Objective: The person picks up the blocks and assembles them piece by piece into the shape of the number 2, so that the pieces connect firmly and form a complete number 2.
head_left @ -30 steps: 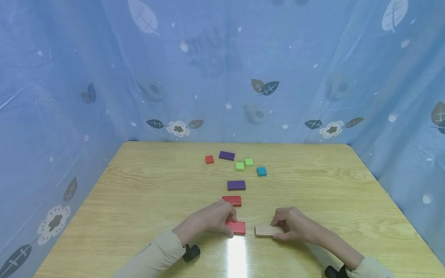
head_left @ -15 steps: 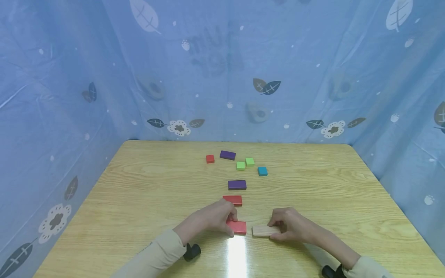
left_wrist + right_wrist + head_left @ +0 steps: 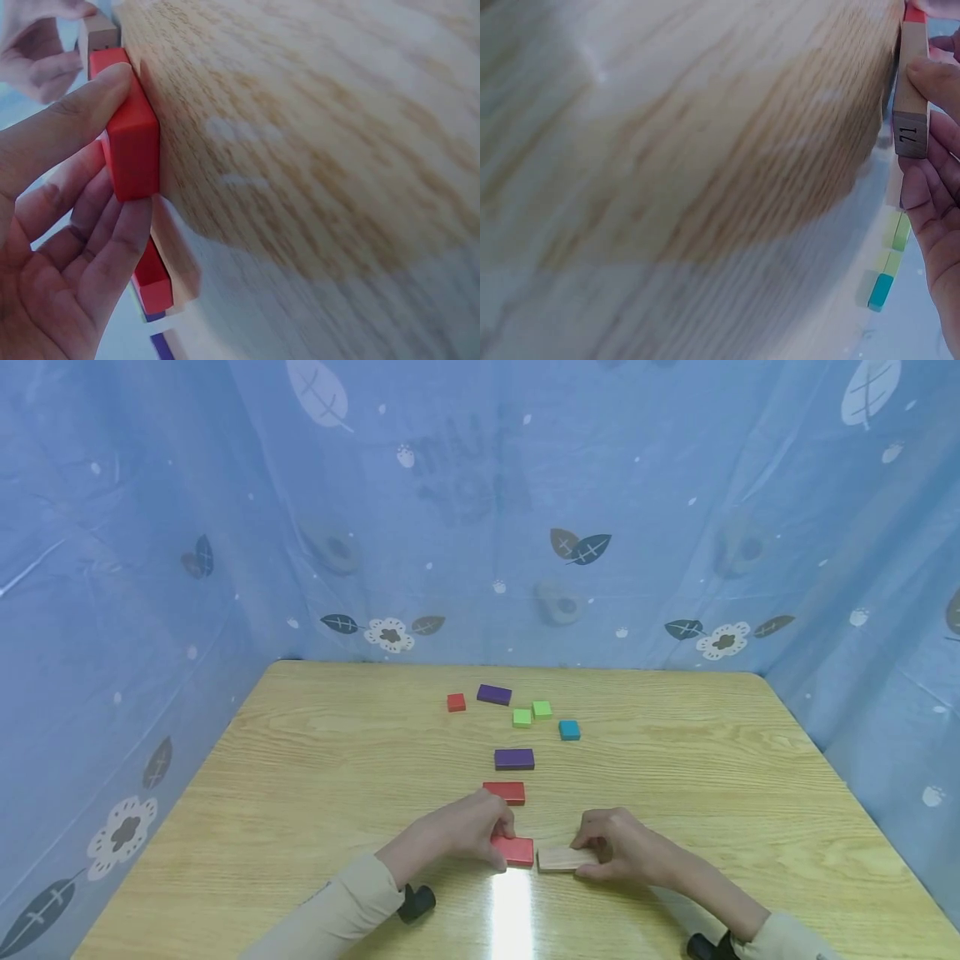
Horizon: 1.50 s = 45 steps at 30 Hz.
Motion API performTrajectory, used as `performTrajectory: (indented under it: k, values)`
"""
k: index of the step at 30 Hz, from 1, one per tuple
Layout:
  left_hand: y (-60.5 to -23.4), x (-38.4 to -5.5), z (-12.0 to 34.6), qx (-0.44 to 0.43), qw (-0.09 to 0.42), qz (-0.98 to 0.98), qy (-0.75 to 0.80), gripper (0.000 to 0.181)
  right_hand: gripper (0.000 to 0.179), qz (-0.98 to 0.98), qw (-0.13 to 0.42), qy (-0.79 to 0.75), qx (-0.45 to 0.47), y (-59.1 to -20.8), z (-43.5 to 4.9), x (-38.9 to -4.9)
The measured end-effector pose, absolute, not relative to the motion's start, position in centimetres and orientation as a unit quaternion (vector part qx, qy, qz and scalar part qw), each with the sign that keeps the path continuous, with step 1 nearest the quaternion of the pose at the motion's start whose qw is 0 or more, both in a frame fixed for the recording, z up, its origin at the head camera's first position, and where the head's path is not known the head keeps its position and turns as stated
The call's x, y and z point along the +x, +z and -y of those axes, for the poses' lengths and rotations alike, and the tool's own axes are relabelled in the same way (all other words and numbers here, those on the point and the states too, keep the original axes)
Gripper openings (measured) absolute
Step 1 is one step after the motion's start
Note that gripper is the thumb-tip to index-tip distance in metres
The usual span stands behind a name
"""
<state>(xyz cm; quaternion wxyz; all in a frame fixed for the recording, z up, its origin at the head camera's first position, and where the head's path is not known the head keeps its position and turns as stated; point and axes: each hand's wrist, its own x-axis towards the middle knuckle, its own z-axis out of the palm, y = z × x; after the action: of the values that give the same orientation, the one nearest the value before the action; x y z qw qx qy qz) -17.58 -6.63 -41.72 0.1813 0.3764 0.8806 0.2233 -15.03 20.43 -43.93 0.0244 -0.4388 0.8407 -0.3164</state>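
My left hand [image 3: 468,828] pinches a red rectangular block [image 3: 517,852] between thumb and fingers near the front of the table; the left wrist view shows this red block [image 3: 132,142] lying along the tabletop. To its right, my right hand [image 3: 622,847] grips a plain wooden block [image 3: 558,859]. In the right wrist view the wooden block [image 3: 911,90] bears the number 71 on its end. The two blocks lie end to end, with a thin gap between them in the head view. Behind the left hand lies a second red block [image 3: 508,792], its front partly covered.
Farther back lie a purple block [image 3: 514,760] and another purple block [image 3: 495,695]. Around them are a small red cube [image 3: 456,702], two green cubes [image 3: 522,718] and a blue cube [image 3: 569,730]. A blue patterned curtain [image 3: 480,527] surrounds the wooden table [image 3: 337,735].
My right hand has slid the wooden block leftward over the table, narrowing its gap to the red block. My left hand keeps its hold on the red block in nearly the same place.
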Motion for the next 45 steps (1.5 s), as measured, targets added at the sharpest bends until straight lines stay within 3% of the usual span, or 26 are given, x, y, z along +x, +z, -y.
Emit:
performTrajectory:
  k: [13, 34, 45]
  values:
    - [-41.7, -17.6, 6.7, 0.371, 0.183, -0.883, 0.22, 0.025, 0.013, -0.835, 0.013, -0.316, -0.45, -43.7, -20.1, -15.1]
    - [-41.8, -17.7, 6.6, 0.374, 0.185, -0.882, 0.22, 0.025, 0.011, -0.843, 0.044, -0.315, -0.434, -44.3, -19.9, -15.1]
    - [-41.7, -17.8, 6.5, 0.372, 0.188, -0.883, 0.217, 0.026, 0.038, -0.848, 0.03, -0.308, -0.43, -43.8, -18.9, -14.9]
